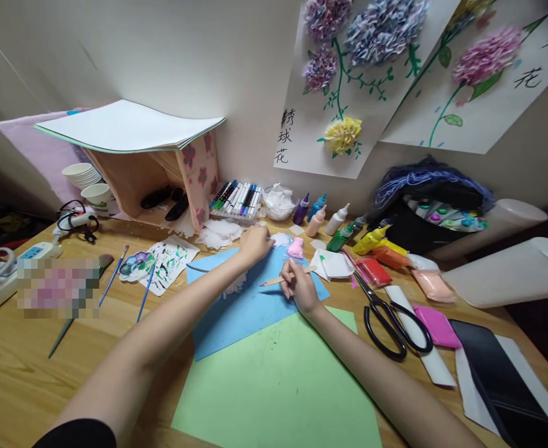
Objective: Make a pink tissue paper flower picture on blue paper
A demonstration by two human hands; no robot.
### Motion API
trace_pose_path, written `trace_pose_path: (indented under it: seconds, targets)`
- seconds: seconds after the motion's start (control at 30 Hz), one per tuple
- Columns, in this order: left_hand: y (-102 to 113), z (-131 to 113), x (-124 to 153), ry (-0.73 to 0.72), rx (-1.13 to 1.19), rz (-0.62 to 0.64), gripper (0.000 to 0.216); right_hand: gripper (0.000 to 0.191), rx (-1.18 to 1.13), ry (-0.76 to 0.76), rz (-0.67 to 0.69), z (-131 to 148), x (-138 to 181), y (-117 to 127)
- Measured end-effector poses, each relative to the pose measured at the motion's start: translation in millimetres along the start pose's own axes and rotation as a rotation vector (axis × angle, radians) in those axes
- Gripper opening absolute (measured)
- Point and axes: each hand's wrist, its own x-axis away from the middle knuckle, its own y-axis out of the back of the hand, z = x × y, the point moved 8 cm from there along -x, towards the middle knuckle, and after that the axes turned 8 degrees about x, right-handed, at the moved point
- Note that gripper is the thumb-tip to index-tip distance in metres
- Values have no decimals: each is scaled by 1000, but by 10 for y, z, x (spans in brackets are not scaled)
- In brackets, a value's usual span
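Note:
My right hand (297, 287) grips a flat wooden stick (272, 282) with a darkened, pointed tip, held above the blue sheet (231, 317). My left hand (255, 244) reaches to the far edge of that sheet, its fingers pinched downward beside a pale lilac-white patch (281, 239). Whatever the fingertips hold, if anything, is hidden. A lump of pink clay (295, 247) lies just beyond my right hand. White petal-like pieces (236, 285) show on the blue sheet, partly behind my left forearm. A green sheet (278, 379) lies nearer to me, touching the blue one.
Black-handled scissors (385, 314), clay packets (374, 271) and a dark phone (502, 373) lie on the right. Paint bottles (338, 219) and markers (236, 199) line the back. Brushes (111, 277), a paint-smeared paper (173, 261) and a power strip (3, 292) are leftward.

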Motion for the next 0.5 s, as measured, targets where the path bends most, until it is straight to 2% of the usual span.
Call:
trace_pose_path:
  seconds: [0.2, 0.5]
  targets:
    - [-163, 10, -252, 68, 98, -14, 15, 48, -16, 4, 11, 10, -6, -11]
    - [-121, -2, -242, 61, 196, -7, 12, 48, 2, 0, 6, 53, -8, -23]
